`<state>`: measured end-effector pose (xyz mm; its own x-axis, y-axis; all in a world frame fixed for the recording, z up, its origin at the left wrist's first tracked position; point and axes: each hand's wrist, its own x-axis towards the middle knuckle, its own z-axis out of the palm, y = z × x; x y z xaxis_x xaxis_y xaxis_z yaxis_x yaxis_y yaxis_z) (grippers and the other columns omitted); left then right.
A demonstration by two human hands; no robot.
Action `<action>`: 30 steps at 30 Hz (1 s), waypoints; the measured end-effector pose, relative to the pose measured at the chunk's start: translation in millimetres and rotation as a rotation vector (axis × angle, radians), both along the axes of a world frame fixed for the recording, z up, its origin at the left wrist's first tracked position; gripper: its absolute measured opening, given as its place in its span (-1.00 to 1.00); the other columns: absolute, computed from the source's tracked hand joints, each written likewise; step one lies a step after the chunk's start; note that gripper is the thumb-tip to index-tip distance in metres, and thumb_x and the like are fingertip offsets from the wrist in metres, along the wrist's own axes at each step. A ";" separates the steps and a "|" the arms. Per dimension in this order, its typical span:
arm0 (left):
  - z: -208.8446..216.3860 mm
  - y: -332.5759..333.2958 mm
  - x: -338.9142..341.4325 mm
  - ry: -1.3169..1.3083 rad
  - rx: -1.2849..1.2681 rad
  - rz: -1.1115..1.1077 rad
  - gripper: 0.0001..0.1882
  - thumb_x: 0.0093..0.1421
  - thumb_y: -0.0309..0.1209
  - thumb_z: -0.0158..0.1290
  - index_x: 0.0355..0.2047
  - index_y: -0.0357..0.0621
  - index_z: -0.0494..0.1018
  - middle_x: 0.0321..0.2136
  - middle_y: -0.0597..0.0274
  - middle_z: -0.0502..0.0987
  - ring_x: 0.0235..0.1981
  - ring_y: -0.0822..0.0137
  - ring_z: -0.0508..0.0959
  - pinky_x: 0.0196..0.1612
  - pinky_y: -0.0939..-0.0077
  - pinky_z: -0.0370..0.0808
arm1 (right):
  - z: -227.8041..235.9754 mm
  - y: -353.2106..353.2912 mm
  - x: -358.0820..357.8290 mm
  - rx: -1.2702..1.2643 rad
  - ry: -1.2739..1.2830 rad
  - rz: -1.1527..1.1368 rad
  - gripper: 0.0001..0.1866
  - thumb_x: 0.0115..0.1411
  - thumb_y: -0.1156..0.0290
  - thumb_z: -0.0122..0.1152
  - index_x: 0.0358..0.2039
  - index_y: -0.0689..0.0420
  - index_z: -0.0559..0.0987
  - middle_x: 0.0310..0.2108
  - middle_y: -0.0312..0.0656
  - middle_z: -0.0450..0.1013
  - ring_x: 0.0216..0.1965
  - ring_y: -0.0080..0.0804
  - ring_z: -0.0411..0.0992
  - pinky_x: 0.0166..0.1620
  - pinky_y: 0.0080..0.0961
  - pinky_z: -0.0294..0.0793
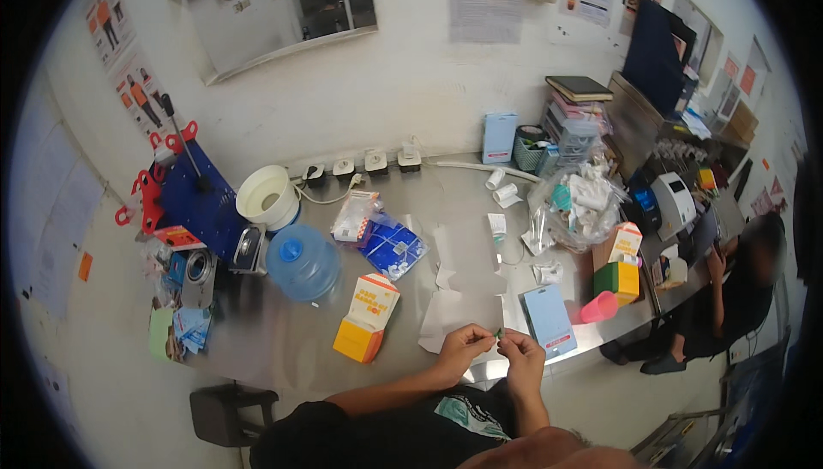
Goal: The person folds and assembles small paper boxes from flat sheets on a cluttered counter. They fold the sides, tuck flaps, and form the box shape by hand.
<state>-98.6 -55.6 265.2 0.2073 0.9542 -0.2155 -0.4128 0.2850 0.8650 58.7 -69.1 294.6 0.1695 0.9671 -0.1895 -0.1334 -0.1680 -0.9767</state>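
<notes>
Both hands meet at near edge of steel table [283, 332], fingertips pinched together on a tiny green item [498, 333]; too small to tell what it is. Left hand [463, 348] curled narrow, thumb + forefinger on item's left end; right hand [520, 354] same, nipping its right end. Item sits between the two hands, just above table's near rim. Just beyond hands: white paper sheets [454, 302], blue card w/ red strip [549, 320] to right, pink cup [599, 307] further right. Left of hands, orange-and-white box [366, 315]; behind it blue water jug [303, 261], white funnel-like bowl [267, 195]. Far right, clear bag of packets [580, 206]. Another person [729, 293] sits at right end of table, well apart.
</notes>
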 end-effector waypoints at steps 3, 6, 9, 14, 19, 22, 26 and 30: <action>-8.7 -1.5 0.2 -0.077 -0.004 0.005 -0.88 0.41 -0.48 0.17 -0.12 -0.26 0.56 -0.22 0.29 0.60 -0.19 0.56 0.54 -0.09 0.65 0.47 | 11.2 2.3 0.1 -0.101 0.139 -0.015 -0.87 0.32 0.51 0.29 -0.21 0.31 0.69 -0.01 -0.11 0.61 -0.13 -0.41 0.56 -0.07 -0.44 0.61; -3.0 -0.2 -2.6 -0.138 -0.029 -0.019 -0.89 0.41 -0.47 0.17 -0.12 -0.24 0.55 -0.22 0.31 0.60 -0.19 0.58 0.53 -0.11 0.66 0.47 | 15.5 4.3 0.1 -0.107 0.224 -0.031 -0.91 0.33 0.50 0.30 -0.23 0.25 0.68 0.00 -0.14 0.60 -0.10 -0.43 0.57 -0.06 -0.40 0.64; -0.8 3.6 -4.8 -0.180 -0.015 -0.029 -0.90 0.42 -0.48 0.16 -0.11 -0.22 0.55 -0.21 0.33 0.59 -0.18 0.58 0.52 -0.11 0.65 0.47 | 27.0 8.6 -4.7 -0.055 0.282 -0.010 -0.93 0.34 0.52 0.30 -0.26 0.24 0.68 0.05 -0.12 0.58 -0.06 -0.42 0.57 -0.02 -0.39 0.64; -13.6 6.6 -3.1 -0.248 -0.036 -0.008 -0.92 0.42 -0.52 0.14 -0.11 -0.21 0.52 -0.19 0.31 0.57 -0.15 0.55 0.54 -0.04 0.60 0.50 | 22.2 11.3 -5.9 0.112 -0.010 0.067 -0.95 0.28 0.60 0.31 -0.29 0.29 0.69 0.17 -0.02 0.50 0.08 -0.29 0.54 0.15 -0.33 0.55; -18.4 8.9 -6.5 -0.376 -0.062 0.032 -0.79 0.38 -0.66 0.11 -0.01 -0.27 0.45 -0.09 0.15 0.58 -0.05 0.41 0.58 0.09 0.51 0.55 | 37.0 11.1 -12.4 0.159 -0.159 0.159 -0.94 0.27 0.61 0.34 -0.25 0.28 0.72 0.20 0.04 0.49 0.18 -0.21 0.50 0.20 -0.36 0.51; -17.5 8.5 -16.4 -0.449 -0.089 0.032 -0.80 0.40 -0.64 0.10 0.01 -0.31 0.49 -0.08 0.11 0.60 -0.03 0.35 0.61 0.15 0.47 0.57 | 26.5 12.2 -11.6 0.224 -0.252 0.188 -0.93 0.30 0.59 0.34 -0.23 0.30 0.71 0.16 0.02 0.50 0.13 -0.27 0.53 0.14 -0.42 0.57; -15.8 9.0 -20.0 -0.490 -0.064 -0.019 -0.84 0.45 -0.56 0.05 0.00 -0.29 0.48 0.01 0.02 0.59 0.06 0.20 0.59 0.27 0.18 0.46 | 37.2 7.4 -11.9 0.236 -0.260 0.131 -0.90 0.30 0.61 0.33 -0.18 0.31 0.68 0.13 0.00 0.52 0.07 -0.32 0.57 0.12 -0.43 0.60; 0.3 9.7 -14.6 -0.425 -0.075 -0.026 -0.85 0.44 -0.59 0.06 -0.02 -0.30 0.49 -0.03 0.05 0.61 0.01 0.24 0.61 0.23 0.26 0.53 | 28.1 1.9 -9.4 0.300 -0.344 0.108 -0.90 0.29 0.63 0.31 -0.17 0.29 0.65 0.09 0.00 0.53 0.00 -0.33 0.59 0.08 -0.45 0.61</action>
